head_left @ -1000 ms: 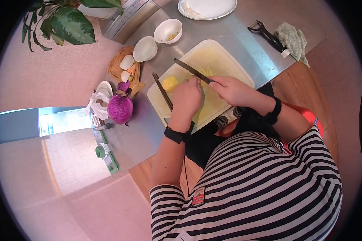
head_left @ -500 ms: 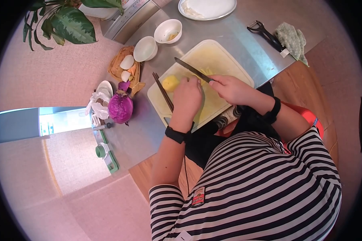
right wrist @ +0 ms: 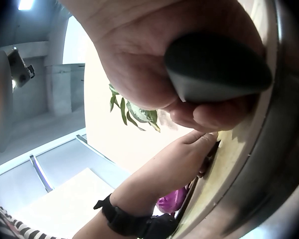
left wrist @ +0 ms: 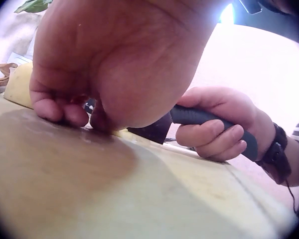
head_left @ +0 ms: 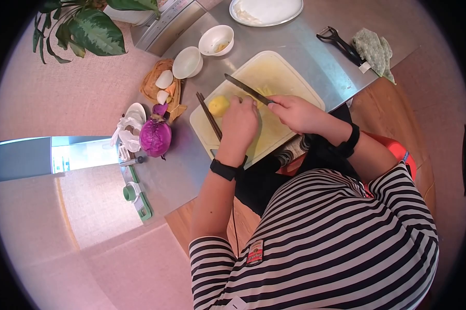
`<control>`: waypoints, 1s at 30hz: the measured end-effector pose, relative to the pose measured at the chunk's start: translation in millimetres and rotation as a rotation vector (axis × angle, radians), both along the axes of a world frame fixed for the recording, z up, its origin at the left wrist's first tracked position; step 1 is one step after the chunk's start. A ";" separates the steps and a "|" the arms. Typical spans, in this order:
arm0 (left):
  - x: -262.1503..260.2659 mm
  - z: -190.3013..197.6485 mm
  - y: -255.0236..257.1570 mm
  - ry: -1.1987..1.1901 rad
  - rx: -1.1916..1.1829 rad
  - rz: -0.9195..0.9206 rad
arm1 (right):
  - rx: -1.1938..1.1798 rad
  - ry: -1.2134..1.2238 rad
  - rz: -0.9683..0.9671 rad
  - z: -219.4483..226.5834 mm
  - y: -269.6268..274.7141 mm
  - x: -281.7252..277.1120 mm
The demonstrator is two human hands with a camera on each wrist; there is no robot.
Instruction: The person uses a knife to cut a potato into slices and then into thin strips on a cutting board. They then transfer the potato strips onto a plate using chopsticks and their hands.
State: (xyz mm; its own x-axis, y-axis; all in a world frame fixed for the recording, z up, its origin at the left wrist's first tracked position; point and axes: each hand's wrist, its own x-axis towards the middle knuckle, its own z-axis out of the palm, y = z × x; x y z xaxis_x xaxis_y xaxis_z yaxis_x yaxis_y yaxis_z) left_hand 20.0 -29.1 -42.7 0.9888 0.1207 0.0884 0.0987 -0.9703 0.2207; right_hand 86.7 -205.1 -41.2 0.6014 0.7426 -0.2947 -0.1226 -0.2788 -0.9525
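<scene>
My right hand [head_left: 301, 114] grips the dark handle of a kitchen knife [head_left: 243, 87], its blade slanting across the cutting board [head_left: 282, 67]. In the right wrist view the fingers wrap round the knife handle [right wrist: 214, 67]. Beside the blade my left hand [head_left: 240, 123] bends its fingers down onto the board, thumb and fingertips drawn together. A pale yellow potato sliver [left wrist: 121, 133] shows by its thumb; the rest of what it holds is hidden. A peeled potato piece [head_left: 219, 106] lies just left of that hand, and thin potato strips [head_left: 264, 90] lie beyond the blade.
Dark chopsticks [head_left: 209, 115] lie along the board's left side. A purple cabbage [head_left: 155, 138], a wicker basket [head_left: 151, 85], two white bowls [head_left: 187, 62] and an oval plate [head_left: 274, 13] stand around it. At the right are a peeler [head_left: 341, 44] and a cloth [head_left: 372, 51].
The view has shifted very slightly. Both hands, the knife and the potato stay almost where they were, with only small movements at the left fingers.
</scene>
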 end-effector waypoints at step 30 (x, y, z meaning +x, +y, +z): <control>-0.4 -9.5 2.1 -0.095 -0.017 0.008 | -0.053 -0.028 -0.028 8.6 1.7 -4.9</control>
State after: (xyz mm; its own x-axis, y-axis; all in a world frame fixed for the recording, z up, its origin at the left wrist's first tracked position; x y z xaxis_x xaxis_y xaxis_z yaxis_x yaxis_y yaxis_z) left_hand 19.5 -27.0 -52.2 0.9750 0.1309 0.1798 0.0843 -0.9656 0.2458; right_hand 81.9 -203.4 -32.5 0.6302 0.7092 -0.3160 -0.1042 -0.3260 -0.9396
